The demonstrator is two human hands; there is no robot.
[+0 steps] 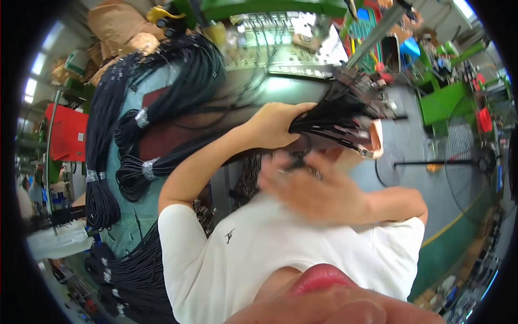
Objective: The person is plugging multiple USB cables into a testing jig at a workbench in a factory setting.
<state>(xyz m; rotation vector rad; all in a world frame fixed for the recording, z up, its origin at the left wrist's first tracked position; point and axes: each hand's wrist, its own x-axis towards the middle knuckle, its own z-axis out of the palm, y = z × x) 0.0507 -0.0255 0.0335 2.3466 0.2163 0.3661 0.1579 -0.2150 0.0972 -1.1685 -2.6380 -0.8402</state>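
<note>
My left hand (pixel 276 125) is wrapped round a bundle of black cables (pixel 334 108). The loose ends fan out to the right of the fist, some with small connector tips. From the same hand the cables trail back to the left across the work surface. My right hand (pixel 318 189) is in front of my chest, just below the bundle, smeared by motion. A dark piece shows near its fingertips, but whether the fingers hold it is unclear. Tied coils of black cable (pixel 183 86) lie to the left, bound with clear wrap (pixel 142 117).
More cable bundles (pixel 135 281) lie at the lower left on a green-topped table (pixel 127 216). A machine bed with a metal plate (pixel 259 56) stands ahead. An open cardboard box (pixel 375 141) is right of the bundle. A black standing fan (pixel 480 159) is at far right.
</note>
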